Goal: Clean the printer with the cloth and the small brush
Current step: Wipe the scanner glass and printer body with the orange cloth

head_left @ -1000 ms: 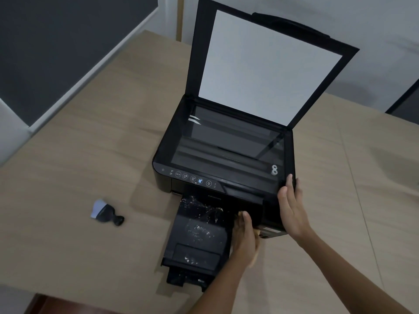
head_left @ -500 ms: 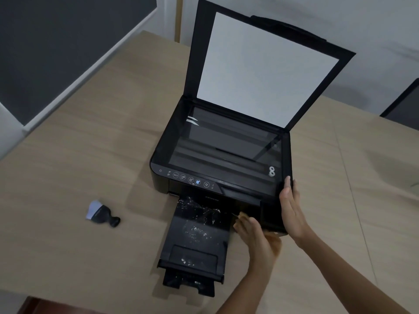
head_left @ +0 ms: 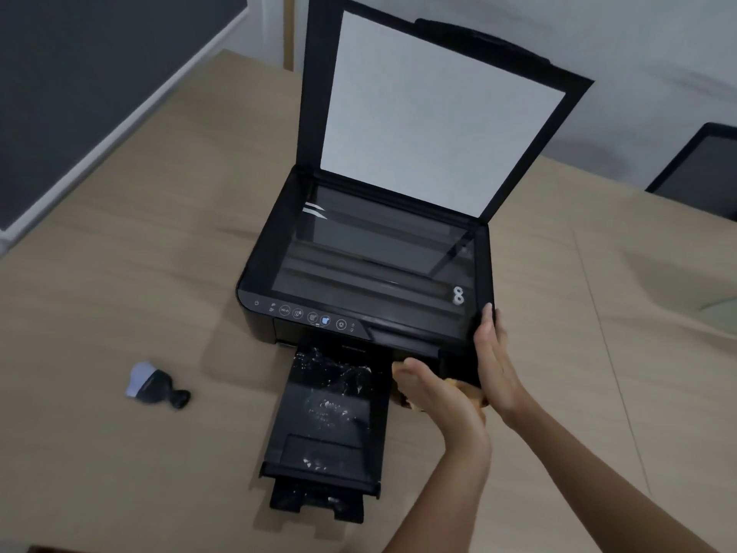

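Observation:
A black printer (head_left: 279, 273) stands mid-table with its scanner lid (head_left: 438, 109) raised and the glass bare. Its output tray (head_left: 331, 413) is pulled out toward me and speckled with white dust. My left hand (head_left: 434, 401) presses a yellowish cloth (head_left: 472, 393) against the printer's front right face, beside the tray; the cloth is mostly hidden under the hand. Resting flat against the printer's right front corner is my right hand (head_left: 494, 357), fingers straight. The small brush (head_left: 153, 387), black handle and pale bristles, lies alone on the table at the left.
The wooden table (head_left: 119, 273) runs left to a dark wall panel (head_left: 79, 73). A dark screen-like object (head_left: 702, 169) stands at the far right. The table's near edge runs just below the tray.
My left hand with the cloth has slid from the tray's right edge to the right along the printer's front, toward the right hand. The right hand has stayed on the corner.

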Demonstrator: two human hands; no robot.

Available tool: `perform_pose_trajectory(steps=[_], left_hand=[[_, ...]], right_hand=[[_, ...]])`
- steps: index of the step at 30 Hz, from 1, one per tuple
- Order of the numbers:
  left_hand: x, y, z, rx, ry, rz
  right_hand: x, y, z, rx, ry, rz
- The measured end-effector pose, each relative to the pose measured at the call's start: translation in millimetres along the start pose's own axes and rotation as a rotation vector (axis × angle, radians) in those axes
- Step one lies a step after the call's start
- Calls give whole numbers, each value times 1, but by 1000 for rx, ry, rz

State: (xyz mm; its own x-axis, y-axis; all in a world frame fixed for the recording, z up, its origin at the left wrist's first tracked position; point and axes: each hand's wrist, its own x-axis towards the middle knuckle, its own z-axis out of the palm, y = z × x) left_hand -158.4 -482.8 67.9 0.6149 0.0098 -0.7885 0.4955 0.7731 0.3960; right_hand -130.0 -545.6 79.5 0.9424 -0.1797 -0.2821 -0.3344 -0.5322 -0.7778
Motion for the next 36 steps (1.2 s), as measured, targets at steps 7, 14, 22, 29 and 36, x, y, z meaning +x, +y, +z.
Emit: perform_pose_trajectory(steps=[7,14,22,29,36], left_hand=[[27,5,-15,-64,101,-122],[-4,32,-49,27,-70,-139],[-31,101,-126,22,-197,-48],[-62,167,-189,-201,-258,55],[-69,198,-221,-9,-323,246]], right_hand=[[-1,1,2,-2,35,22],[1,-2,-2,16,15,42],[-12,-12,-16,-30,96,-67],[-106,-68,66,47,-213,-301],[-126,-131,147,433,-508,2]])
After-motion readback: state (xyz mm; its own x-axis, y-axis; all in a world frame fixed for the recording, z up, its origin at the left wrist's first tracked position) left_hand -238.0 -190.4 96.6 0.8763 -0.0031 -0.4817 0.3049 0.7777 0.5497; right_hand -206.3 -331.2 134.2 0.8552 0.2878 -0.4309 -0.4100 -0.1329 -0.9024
